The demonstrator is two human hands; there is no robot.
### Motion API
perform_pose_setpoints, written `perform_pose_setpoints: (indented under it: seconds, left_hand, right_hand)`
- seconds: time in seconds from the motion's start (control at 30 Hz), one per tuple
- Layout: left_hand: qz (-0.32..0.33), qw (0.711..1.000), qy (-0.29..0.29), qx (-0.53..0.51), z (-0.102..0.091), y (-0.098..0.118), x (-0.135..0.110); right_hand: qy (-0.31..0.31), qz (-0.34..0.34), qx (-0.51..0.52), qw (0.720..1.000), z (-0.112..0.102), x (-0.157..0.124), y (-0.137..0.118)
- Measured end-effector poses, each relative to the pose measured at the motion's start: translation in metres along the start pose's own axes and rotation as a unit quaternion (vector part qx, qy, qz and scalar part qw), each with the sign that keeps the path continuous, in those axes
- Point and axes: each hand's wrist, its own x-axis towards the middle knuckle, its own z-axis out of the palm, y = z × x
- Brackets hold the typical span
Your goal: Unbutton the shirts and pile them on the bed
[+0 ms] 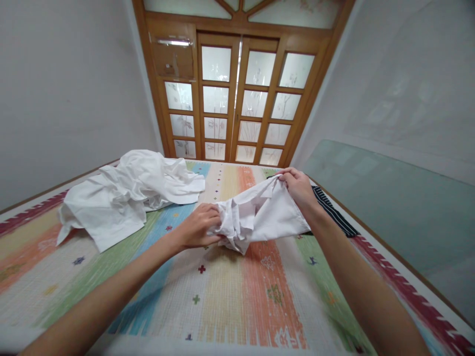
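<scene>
Between my hands a white cloth garment (274, 215) is stretched, bunched at its left part and flatter at its right; I cannot make out which kind of garment. My left hand (200, 225) is closed around the bunched part, just above the table cover. Higher and to the right, my right hand (297, 185) pinches the upper edge of the same cloth. A second, larger white cloth (129, 188) lies crumpled to the left, apart from both hands. Dark striped fabric (336, 212) lies behind my right hand and wrist, partly hidden.
A colourful striped cover (222, 301) lies over the table. Along the right edge stands a pale green panel (389, 207). Wooden doors with glass panes (233, 99) are beyond the far edge, and walls rise on both sides.
</scene>
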Motion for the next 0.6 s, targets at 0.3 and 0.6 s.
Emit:
perform_pose_setpoints:
  seconds: [0.3, 0.6]
  left_hand:
    - [-0.243, 0.946, 0.165, -0.138, -0.04, -0.029, -0.001]
    - [-0.389, 0.663, 0.396, -0.503, -0.105, -0.044, 0.021]
  right_hand:
    - [0.04, -0.062, -0.213, 0.974, -0.045, 0.041, 0.024]
    - [0.128, -0.058, -0.454, 0.88, -0.105, 0.082, 0.05]
